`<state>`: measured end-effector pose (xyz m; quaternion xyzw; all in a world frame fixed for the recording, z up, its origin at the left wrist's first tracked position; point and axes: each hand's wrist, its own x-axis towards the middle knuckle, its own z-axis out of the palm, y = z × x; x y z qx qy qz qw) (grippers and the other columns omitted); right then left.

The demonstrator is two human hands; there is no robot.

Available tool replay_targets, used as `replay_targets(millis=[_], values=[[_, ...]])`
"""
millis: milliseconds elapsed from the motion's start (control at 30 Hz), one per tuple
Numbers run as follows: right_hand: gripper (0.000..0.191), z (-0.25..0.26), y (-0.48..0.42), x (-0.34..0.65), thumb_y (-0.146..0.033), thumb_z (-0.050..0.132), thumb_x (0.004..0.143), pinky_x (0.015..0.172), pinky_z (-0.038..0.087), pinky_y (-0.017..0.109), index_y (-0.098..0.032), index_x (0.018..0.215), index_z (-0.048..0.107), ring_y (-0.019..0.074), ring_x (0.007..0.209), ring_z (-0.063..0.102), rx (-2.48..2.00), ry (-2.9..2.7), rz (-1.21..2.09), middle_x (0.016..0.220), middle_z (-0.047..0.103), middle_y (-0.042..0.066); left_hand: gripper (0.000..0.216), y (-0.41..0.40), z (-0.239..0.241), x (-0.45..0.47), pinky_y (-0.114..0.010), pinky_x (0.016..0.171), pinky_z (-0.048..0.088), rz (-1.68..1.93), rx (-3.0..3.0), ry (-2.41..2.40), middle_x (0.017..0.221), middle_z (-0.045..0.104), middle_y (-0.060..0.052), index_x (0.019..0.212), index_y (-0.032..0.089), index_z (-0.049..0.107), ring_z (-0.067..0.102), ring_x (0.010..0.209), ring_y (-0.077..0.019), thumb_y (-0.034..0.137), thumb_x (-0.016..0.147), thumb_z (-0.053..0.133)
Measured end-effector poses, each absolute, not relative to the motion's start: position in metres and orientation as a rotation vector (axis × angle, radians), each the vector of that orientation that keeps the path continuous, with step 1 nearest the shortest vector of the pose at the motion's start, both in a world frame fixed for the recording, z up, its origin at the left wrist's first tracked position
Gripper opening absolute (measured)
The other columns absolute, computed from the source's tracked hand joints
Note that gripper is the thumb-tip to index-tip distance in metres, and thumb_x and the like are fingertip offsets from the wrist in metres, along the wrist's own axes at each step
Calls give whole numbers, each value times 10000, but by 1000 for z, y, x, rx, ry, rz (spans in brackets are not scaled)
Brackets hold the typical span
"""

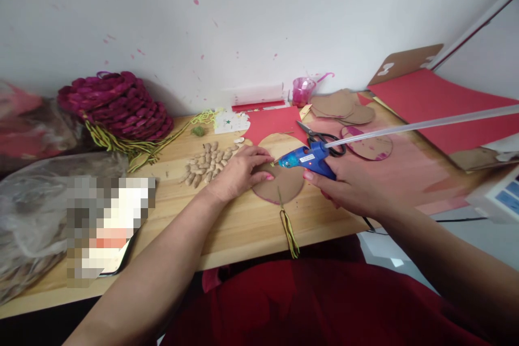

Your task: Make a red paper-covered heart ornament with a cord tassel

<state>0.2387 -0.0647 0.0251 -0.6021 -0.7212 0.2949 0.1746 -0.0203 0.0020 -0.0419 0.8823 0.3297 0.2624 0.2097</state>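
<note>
My right hand (344,184) is wrapped round the handle of a blue glue gun (304,161), which has a long clear glue stick (405,127) sticking out of its back. The gun's nozzle points left, close to the fingertips of my left hand (243,170). Those fingers pinch a thin yellow-green cord (272,164) over a round cardboard disc (279,186) lying on the table. A yellow-green tassel (289,232) hangs from the disc's near edge and droops over the table's front edge.
Peanuts (206,165) lie in a heap left of my left hand. Black scissors (324,138), cardboard pieces (344,106) and red card (438,102) lie to the right. A magenta woven bundle (121,105), plastic bags (36,200) and a phone (117,227) are at left.
</note>
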Motion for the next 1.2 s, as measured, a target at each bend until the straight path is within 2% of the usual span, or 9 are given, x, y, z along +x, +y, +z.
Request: replay_targets(millis=[300, 833, 1033, 1200], values=[[360, 21, -62, 236, -500, 555, 911, 630, 407, 339, -247, 674, 460, 220, 701, 571, -1676, -2051, 762, 628, 545, 17, 317, 1, -41, -20, -468, 1018, 482, 730, 2446, 914, 1227, 674, -123, 1177, 176, 728, 591, 1124, -270, 311, 890, 740], [333, 22, -62, 239, -528, 563, 902, 587, 415, 336, -246, 734, 508, 222, 660, 575, -1672, -2021, 885, 597, 538, 11, 327, 3, -42, -21, -486, 1030, 471, 719, 2408, 902, 1229, 665, -114, 1205, 206, 724, 581, 1136, -269, 321, 899, 727], [327, 20, -61, 238, -523, 567, 901, 529, 400, 320, -249, 744, 481, 192, 579, 559, -1671, -1977, 909, 578, 537, -3, 330, 3, -42, -20, -479, 1034, 468, 710, 2396, 907, 1226, 661, -107, 1211, 219, 722, 577, 1141, -267, 314, 894, 732], [329, 14, -62, 243, -542, 568, 904, 451, 403, 303, -257, 813, 431, 160, 461, 528, -1725, -1836, 1137, 577, 549, -29, 336, 2, -41, -20, -480, 1049, 453, 697, 2394, 924, 1245, 650, -106, 1214, 223, 722, 567, 1157, -271, 323, 894, 734]])
